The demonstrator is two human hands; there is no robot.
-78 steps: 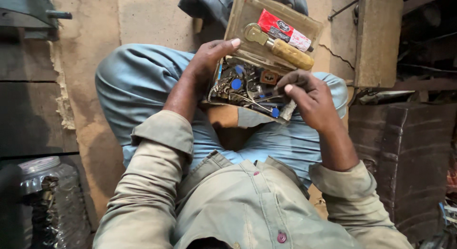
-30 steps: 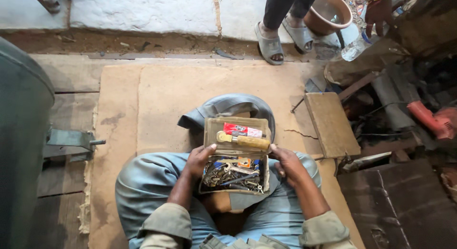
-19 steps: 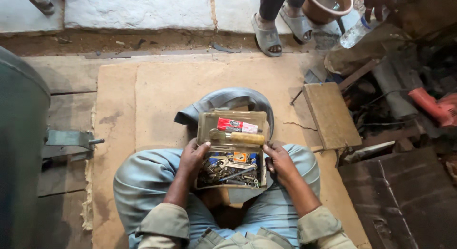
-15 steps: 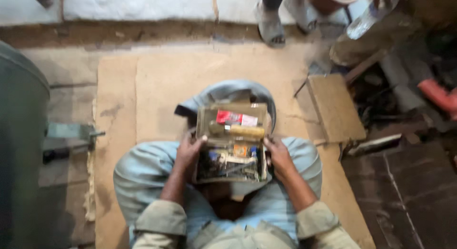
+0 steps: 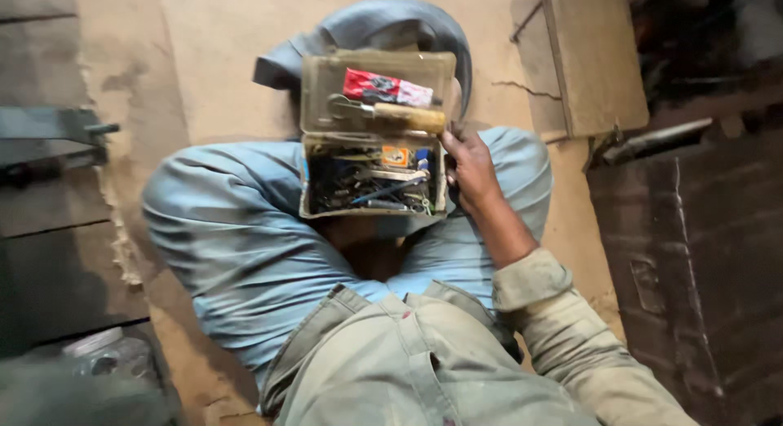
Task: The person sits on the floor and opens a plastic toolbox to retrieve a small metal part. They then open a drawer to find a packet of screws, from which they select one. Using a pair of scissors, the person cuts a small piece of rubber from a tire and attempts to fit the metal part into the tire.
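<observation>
A pale brown sheet of board (image 5: pixel 220 35) covers the floor, and the person sits on it cross-legged in light blue cloth trousers (image 5: pixel 236 222) and an olive-green shirt (image 5: pixel 408 369). Off to the right lies a flat rectangular wooden block (image 5: pixel 595 59). A curved grey rubber tube (image 5: pixel 391 22) lies just behind the lap.

On the crossed legs rests a scuffed clear plastic hinged box (image 5: pixel 371 194), open, with its lid laid back flat away from the body. The right hand (image 5: pixel 469 169) is at the box's right edge near the hinge, its grip closed on the rim. The left hand is out of view, so its grip cannot be told.

The lid holds 1 red flat packet (image 5: pixel 383 88) and, just beside it, 1 wooden-handled metal tool (image 5: pixel 408 114). The tray is crowded with small dark metal parts (image 5: pixel 359 189), with a little orange packet (image 5: pixel 395 155) at its far edge.

As a judgement, the work in hand is steadying the open box on the lap. Picking anything from so tangled a tray would call for a free hand and a level box.
</observation>
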